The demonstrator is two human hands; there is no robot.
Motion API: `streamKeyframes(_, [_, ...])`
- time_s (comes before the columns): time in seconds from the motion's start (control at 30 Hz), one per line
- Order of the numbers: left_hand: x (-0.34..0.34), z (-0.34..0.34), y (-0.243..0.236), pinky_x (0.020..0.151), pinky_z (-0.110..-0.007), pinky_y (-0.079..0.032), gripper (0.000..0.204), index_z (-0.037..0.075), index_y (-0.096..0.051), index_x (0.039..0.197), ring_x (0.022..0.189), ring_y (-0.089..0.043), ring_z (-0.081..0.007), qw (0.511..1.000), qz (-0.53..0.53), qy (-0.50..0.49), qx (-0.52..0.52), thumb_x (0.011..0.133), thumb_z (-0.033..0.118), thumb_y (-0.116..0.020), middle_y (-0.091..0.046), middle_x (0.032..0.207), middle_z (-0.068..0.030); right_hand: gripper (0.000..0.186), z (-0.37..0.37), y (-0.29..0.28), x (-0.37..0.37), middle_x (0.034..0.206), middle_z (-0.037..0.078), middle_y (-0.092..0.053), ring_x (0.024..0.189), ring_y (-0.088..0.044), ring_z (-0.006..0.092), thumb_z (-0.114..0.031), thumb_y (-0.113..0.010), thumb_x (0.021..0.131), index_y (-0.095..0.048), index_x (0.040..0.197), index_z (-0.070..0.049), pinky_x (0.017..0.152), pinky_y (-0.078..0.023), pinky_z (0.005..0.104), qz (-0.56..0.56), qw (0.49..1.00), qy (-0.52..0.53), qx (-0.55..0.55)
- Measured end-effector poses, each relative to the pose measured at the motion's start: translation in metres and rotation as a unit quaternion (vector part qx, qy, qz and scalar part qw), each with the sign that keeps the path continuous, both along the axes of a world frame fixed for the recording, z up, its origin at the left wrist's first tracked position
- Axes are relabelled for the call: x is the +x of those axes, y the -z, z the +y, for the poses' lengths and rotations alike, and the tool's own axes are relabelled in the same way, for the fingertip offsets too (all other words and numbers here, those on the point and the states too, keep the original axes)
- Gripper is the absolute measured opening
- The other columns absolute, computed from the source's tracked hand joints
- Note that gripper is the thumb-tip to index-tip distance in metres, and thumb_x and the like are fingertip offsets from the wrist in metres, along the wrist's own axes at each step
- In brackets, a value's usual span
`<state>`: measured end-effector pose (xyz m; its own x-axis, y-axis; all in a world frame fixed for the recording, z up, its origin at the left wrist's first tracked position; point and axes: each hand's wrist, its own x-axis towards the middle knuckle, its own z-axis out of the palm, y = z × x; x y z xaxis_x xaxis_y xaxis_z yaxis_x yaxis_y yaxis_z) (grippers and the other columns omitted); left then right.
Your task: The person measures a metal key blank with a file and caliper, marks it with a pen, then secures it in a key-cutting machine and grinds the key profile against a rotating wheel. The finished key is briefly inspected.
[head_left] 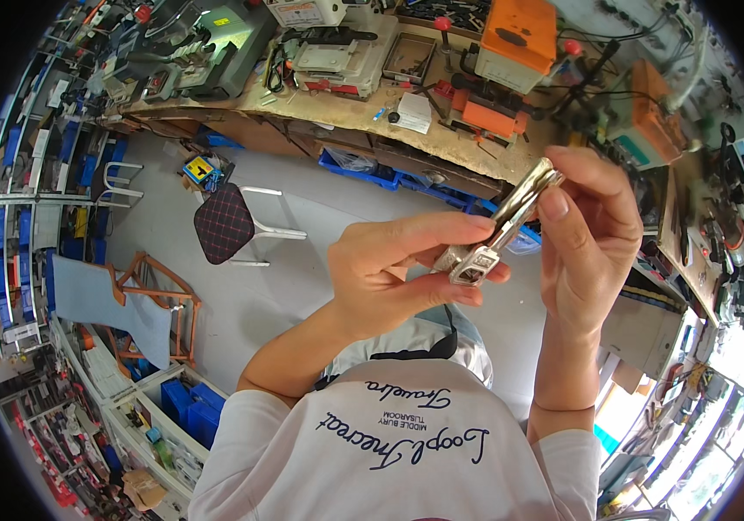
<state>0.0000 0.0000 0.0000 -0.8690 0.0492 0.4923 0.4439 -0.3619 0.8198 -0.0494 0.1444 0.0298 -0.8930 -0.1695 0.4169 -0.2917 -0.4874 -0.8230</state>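
Observation:
A long, shiny silver metal piece (511, 208) is held up at a slant between my two hands, above the floor in front of the bench. Its lower end widens into a block with a framed opening; the exact kind I cannot make out. My left hand (381, 269) is closed round that lower end, its thumb and forefinger on either side. At the upper end my right hand (589, 234) pinches the tip between thumb and fingers. My fingers hide part of the piece's sides.
Beyond my hands runs a workbench (363, 122) with machines, including an orange-topped one (515, 48) and an orange clamp-like tool (487, 113). A black padded stool (224, 223) and a folding chair (142, 304) stand at left. Shelves (20, 200) with blue bins line the far left.

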Motion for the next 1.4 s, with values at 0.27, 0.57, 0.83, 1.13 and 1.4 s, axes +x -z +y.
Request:
streamKeyframes(0.27, [-0.001, -0.006, -0.01, 0.063, -0.029, -0.053, 0.044, -0.007, -0.053, 0.1, 0.077, -0.063, -0.0267, 0.953, 0.121, -0.101, -0.258, 0.06, -0.007, -0.07, -0.06, 0.092, -0.0214, 0.022, 0.003, 0.002, 0.002, 0.094, 0.012, -0.058, 0.075, -0.059, 0.014, 0.006, -0.058, 0.075, -0.056, 0.097, 0.007, 0.068, -0.049, 0.0236, 0.03, 0.996, 0.051, 0.068])
streamKeyframes(0.57, [-0.006, -0.004, -0.006, 0.059, -0.028, -0.052, 0.04, -0.001, -0.057, 0.095, 0.074, -0.063, -0.0254, 0.933, 0.213, -0.123, -0.261, 0.058, -0.004, -0.072, -0.06, 0.09, -0.0212, 0.022, 0.002, 0.01, -0.002, 0.09, 0.014, -0.058, 0.08, -0.059, 0.0185, 0.003, -0.058, 0.076, -0.054, 0.097, 0.005, 0.068, -0.049, 0.0284, -0.012, 0.993, -0.092, -0.078])
streamKeyframes(0.83, [-0.013, -0.003, 0.001, 0.056, -0.029, -0.052, 0.032, 0.0, -0.057, 0.088, 0.068, -0.061, -0.023, 0.986, 0.125, 0.051, -0.097, 0.062, 0.006, -0.074, -0.056, 0.085, -0.0189, 0.024, 0.002, 0.013, -0.004, 0.087, 0.013, -0.059, 0.079, -0.059, 0.0186, 0.003, -0.059, 0.075, -0.053, 0.099, 0.004, 0.069, -0.05, 0.0291, -0.044, 0.983, -0.149, -0.095])
streamKeyframes(1.13, [-0.014, -0.004, 0.002, 0.053, -0.029, -0.052, 0.032, 0.002, -0.055, 0.086, 0.067, -0.06, -0.0226, 0.986, 0.13, 0.066, -0.076, 0.062, 0.009, -0.074, -0.055, 0.084, -0.0194, 0.023, 0.001, 0.011, 0.0, 0.087, 0.012, -0.06, 0.082, -0.06, 0.0187, 0.004, -0.059, 0.075, -0.055, 0.098, 0.004, 0.071, -0.05, 0.0293, -0.069, 0.984, -0.141, -0.087])
streamKeyframes(1.4, [-0.014, -0.004, 0.006, 0.053, -0.029, -0.054, 0.038, 0.002, -0.052, 0.094, 0.067, -0.062, -0.0226, 0.989, 0.123, 0.036, -0.073, 0.063, 0.012, -0.073, -0.056, 0.088, -0.0219, 0.027, 0.001, -0.002, 0.01, 0.086, 0.019, -0.06, 0.076, -0.059, 0.0197, -0.005, -0.061, 0.076, -0.054, 0.101, 0.003, 0.068, -0.047, 0.0287, -0.072, 0.997, -0.027, 0.018])
